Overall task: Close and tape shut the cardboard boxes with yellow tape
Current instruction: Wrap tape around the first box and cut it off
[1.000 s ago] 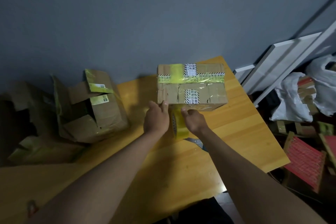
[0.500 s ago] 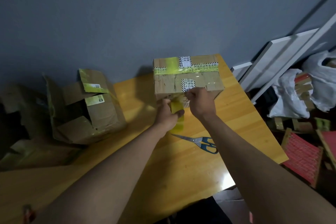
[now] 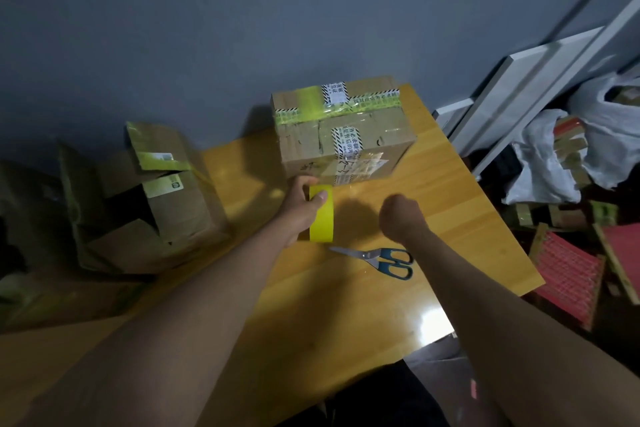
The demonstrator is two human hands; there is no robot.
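Observation:
A closed cardboard box stands at the far side of the wooden table, with yellow tape and clear tape across its top. My left hand grips a roll of yellow tape just in front of the box's near face, thumb over the roll. My right hand hovers to the right of the roll, back toward the camera, fingers curled under with nothing visible in them. A second cardboard box sits at the table's left with its flaps open.
Blue-handled scissors lie on the table just below my right hand. White boards lean on the wall at right. Plastic bags and red bundles clutter the floor there.
My right hand has come off the box's near face and drawn back toward me. My left hand now holds the tape roll lower and clear of the box.

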